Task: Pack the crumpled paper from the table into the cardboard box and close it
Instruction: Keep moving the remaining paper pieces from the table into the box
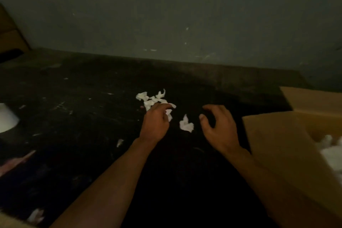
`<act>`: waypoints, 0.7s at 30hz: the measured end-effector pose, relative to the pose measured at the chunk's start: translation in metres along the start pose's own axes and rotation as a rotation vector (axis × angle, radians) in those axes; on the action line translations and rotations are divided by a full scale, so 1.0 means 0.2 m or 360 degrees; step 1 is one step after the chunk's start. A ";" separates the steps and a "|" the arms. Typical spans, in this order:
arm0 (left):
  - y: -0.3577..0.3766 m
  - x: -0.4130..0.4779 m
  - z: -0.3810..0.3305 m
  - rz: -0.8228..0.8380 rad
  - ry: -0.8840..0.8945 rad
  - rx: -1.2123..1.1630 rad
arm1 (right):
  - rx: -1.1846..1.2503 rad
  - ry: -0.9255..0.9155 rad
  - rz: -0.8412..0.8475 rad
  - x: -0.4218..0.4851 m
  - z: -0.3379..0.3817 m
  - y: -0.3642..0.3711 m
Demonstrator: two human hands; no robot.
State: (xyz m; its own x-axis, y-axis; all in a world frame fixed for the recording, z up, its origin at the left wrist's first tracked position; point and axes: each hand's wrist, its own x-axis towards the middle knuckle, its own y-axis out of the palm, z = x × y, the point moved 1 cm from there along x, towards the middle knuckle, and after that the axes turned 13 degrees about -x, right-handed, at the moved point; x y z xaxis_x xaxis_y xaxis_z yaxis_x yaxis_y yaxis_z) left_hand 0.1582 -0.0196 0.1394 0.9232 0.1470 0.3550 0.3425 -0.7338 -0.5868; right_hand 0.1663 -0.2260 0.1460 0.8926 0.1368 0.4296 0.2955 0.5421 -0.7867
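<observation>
Head cam feed is pretty dim + blurry tbh, but here's what I've got. The cardboard box (277, 144) sits at the right edge of the dark table (83, 83), flaps up and top open, w/ a white paper wad (331, 151) showing inside.

The crumpled paper pile (150, 99) is well left of the box, around mid-table: a few small white pcs bunched together. One single paper piece (186, 125) lies closer to the box, between the two hands, touching neither afaict.

The left hand (155, 122) is on the near edge of the pile, fingers curled down onto the pcs w/ one bit poking out under the fingertips. Can't tell if it's actually pinched or just covered.

The right hand (216, 127) is between the single piece and the box's near flap, palm down. Its fingers are spread and loosely hooked like a claw, thumb out, nothing in it.

Other stuff:
- A small scrap (119, 142) lies just past the left wrist, on the side away from the box.
- A white rounded object (7, 120) is at the table edge farthest from the box, cut off by the frame.
- A second cardboard piece (11, 31) leans on the grey-green wall (185, 5), in the far corner opposite the box.
</observation>
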 end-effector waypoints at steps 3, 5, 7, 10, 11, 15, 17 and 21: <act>-0.16 0.16 0.42 0.0057 -0.0028 0.0031 | -0.0095 0.0132 0.0112 0.10 0.20 0.40; -0.24 0.25 0.68 0.0136 -0.0020 0.0068 | -0.0147 0.0242 0.0229 0.17 0.29 0.63; -0.29 0.34 0.88 0.0220 -0.0042 0.0081 | -0.0268 0.0339 0.0291 0.24 0.36 0.83; -0.31 0.48 1.10 0.0324 -0.0086 0.0070 | -0.0459 0.0566 0.0441 0.32 0.37 1.04; -0.29 0.52 1.15 0.0314 -0.0071 0.0063 | -0.0502 0.0650 0.0513 0.34 0.35 1.09; -0.19 0.68 1.29 0.0316 0.0041 0.0029 | -0.0565 0.0895 0.0701 0.43 0.25 1.23; -0.13 0.77 1.34 0.0340 0.0024 0.0048 | -0.0589 0.0922 0.0701 0.48 0.25 1.28; 0.00 0.95 1.43 0.0485 -0.0097 0.0230 | -0.0601 0.0909 0.0801 0.57 0.28 1.39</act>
State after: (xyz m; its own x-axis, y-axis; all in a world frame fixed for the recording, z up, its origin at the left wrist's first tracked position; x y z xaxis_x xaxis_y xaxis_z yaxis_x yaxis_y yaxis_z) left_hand 0.3835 0.1981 -0.0022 0.9942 -0.0218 0.1056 0.0663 -0.6491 -0.7578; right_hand 0.3307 -0.0129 0.0002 0.9530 -0.2068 -0.2214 -0.1799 0.2016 -0.9628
